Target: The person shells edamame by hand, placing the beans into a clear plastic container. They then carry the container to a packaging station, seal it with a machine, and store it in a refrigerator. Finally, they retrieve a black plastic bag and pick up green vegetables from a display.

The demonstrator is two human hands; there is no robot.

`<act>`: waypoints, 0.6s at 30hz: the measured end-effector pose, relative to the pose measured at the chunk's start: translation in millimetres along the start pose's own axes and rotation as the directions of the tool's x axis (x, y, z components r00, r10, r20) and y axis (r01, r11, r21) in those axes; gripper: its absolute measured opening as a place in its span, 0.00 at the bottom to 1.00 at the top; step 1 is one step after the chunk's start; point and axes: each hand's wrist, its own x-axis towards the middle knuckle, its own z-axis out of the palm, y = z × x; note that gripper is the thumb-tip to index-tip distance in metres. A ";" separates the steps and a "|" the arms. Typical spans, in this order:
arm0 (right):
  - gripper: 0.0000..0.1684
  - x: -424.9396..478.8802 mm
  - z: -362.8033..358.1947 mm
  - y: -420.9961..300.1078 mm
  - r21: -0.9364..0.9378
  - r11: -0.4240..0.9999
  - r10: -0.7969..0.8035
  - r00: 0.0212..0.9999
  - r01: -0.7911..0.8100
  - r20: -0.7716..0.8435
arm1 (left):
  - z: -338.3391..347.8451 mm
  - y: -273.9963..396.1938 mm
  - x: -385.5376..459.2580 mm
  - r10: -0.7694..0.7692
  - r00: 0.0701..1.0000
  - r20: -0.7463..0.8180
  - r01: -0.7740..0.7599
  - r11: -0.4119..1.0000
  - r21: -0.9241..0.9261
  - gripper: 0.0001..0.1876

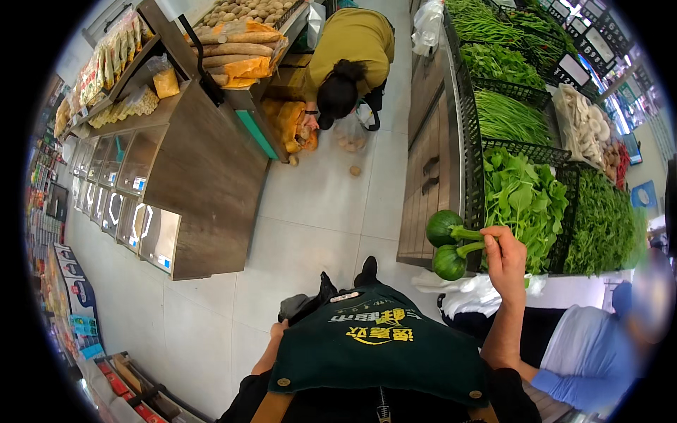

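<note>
My right hand (505, 259) pinches the thick stems of two round green squashes (445, 244) between thumb and fingers. They hang side by side at the near edge of a vegetable display. Just beyond that hand is a black crate of leafy greens (523, 206). My left hand (278, 329) is low beside my dark green apron (365, 343), partly hidden by it. Its fingers are closed on what looks like a black plastic bag (296, 307), which hangs by my leg.
Ahead in the aisle, a bent-over person (351, 47) handles potatoes by an orange sack (288, 121). A loose potato (355, 171) lies on the floor. Another person (587, 349) stands at right, near white plastic bags (465, 296). A wooden bin cabinet (211, 195) borders the left.
</note>
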 end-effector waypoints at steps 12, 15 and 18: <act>0.05 58.2 29.4 5.8 -0.019 0.995 -0.101 0.994 0.102 0.035 | -91.0 107.7 -32.5 0.055 0.968 -0.245 -0.086 0.989 -0.117 0.25; 0.05 54.9 33.3 -6.6 -0.032 0.998 -0.060 0.998 0.060 0.019 | -103.8 109.6 -5.0 0.097 0.980 -0.173 -0.128 0.976 -0.178 0.25; 0.05 45.7 36.3 -13.0 -0.073 0.997 -0.001 0.999 0.004 0.035 | -117.5 118.0 24.2 0.019 0.998 -0.060 -0.036 0.954 -0.296 0.24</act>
